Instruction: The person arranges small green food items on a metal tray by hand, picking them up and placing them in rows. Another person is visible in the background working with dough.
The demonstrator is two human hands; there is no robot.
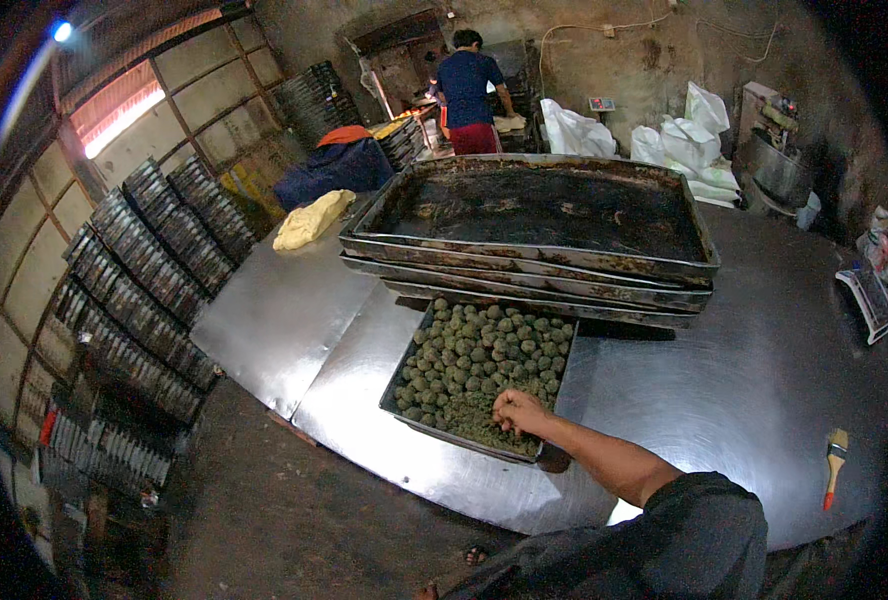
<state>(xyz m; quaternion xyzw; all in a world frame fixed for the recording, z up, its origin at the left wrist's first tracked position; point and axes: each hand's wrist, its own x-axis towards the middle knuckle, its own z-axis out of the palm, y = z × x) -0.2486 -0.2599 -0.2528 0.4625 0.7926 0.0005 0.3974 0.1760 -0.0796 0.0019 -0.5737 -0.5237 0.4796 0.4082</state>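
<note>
A rectangular metal tray (392,388) on the table is filled with rows of greenish-brown balls (469,345). Loose crumbly greenish mixture (469,415) covers the end of the tray nearest me. Over that crumbly part, by the tray's near right side, is my right hand (521,412). Its fingers are curled down and closed together; whatever they hold, if anything, is too small to make out. The forearm reaches in from the lower right, from a dark sleeve. My left hand does not show.
Large blackened baking trays (534,255) are stacked just beyond the ball tray. Pale dough (314,220) lies at the table's left; a brush (836,468) rests at right. Stacked trays (144,270) line the left wall. Another person (469,90) stands at the back, near white sacks (689,140).
</note>
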